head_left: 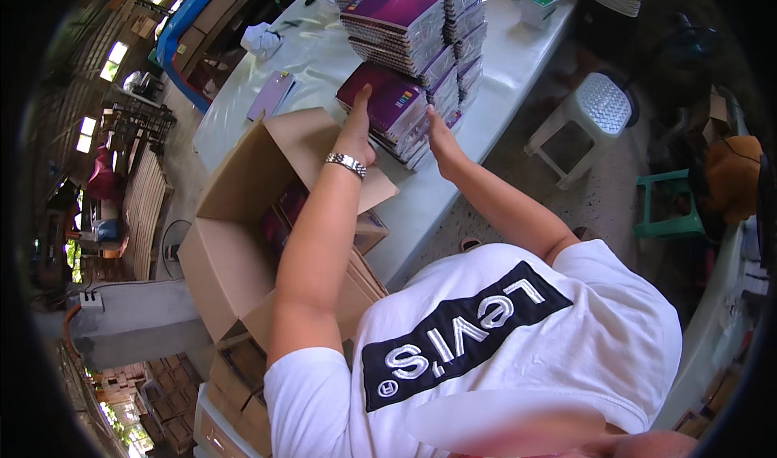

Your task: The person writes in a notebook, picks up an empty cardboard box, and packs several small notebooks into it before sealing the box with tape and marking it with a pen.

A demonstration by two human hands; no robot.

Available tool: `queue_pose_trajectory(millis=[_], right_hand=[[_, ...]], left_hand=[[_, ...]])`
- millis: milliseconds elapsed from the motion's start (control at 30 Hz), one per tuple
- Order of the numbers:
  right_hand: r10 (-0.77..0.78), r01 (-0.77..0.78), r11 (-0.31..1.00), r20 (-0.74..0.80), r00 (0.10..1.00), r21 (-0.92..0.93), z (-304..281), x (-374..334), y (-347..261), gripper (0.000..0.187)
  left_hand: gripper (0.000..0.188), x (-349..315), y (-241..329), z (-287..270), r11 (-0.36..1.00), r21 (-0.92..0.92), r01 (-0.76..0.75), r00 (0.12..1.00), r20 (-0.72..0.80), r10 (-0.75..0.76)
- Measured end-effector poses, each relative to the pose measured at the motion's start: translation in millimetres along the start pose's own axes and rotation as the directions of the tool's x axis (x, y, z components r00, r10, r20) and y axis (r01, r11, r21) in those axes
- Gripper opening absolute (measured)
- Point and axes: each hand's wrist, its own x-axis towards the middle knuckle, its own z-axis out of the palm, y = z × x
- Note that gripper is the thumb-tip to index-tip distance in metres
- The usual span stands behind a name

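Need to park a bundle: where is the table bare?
Bare table lies right of the notebook stacks, up to the small green box, and left of them around the purple pad. Crowded where both hands grip the lowest bundle beside the open carton.

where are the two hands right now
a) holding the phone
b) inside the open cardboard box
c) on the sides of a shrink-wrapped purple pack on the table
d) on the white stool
c: the left hand and right hand press the two sides of the purple pack on the table, above the cardboard box.
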Motion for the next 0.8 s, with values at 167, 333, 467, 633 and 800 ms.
queue_pose_trajectory(millis=[167,333,467,633,800], right_hand=[[0.064,-0.063,0.993,0.001,0.998,-0.104,15.5,5.6,6.4,0.082],[-0.076,0.071,0.956,-0.007,0.997,-0.284,22.5,-39.1,-49.2,0.074],[-0.355,0.401,0.869,0.200,0.913,-0.291,14.5,-93.7,-124.1,0.067],[-0.714,0.832,0.554,0.534,0.454,0.035,69.1,-152.2,-195.2,0.049],[-0.078,0.796,0.448,0.868,0.490,-0.408,154.2,-204.6,-240.9,0.077]], left_hand=[[0.080,-5.9,-6.8,-15.4,0.997,-0.079,-0.006,0.997,0.072,0.012],[0.060,-44.4,10.5,-20.3,0.952,-0.307,-0.001,0.992,0.116,0.038],[0.061,-123.3,47.2,-28.5,0.869,-0.458,-0.187,0.931,0.200,0.305],[0.061,-224.4,52.8,-84.5,0.572,-0.721,-0.391,0.784,0.065,0.618],[0.068,-299.3,4.6,-157.5,0.440,-0.752,-0.491,0.777,-0.149,0.612]])
